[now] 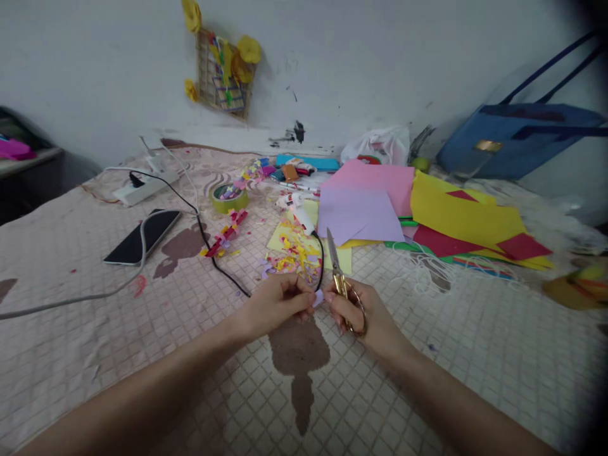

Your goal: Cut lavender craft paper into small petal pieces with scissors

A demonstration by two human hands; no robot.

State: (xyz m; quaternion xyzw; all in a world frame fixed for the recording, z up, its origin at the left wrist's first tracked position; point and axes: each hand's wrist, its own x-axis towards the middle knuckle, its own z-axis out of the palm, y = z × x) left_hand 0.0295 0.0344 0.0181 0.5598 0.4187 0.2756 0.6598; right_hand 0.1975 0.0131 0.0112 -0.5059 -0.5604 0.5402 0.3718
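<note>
The left hand (285,301) has its thumb and fingers (303,305) pinched together on a small lilac paper piece (318,298). Just to the right of that piece, the right hand (358,311) has its fingers curled around the gold handles of a pair of scissors (334,256), blades pointing away. Just beyond the left fingers lie cut paper scraps (295,252), with a white glue gun (303,218) behind them. Past the right fingers is a lilac sheet (358,212), then a yellow sheet (465,209) farther right; white string (430,272) lies nearer. Left of the left fingers are a tape roll (223,204) and a phone (140,240). Well beyond the fingers, wall marks (287,65) are too faint to read; far right, the blue bag (517,142) bears a metallic plate (488,146), its surface too blurred to make out.
</note>
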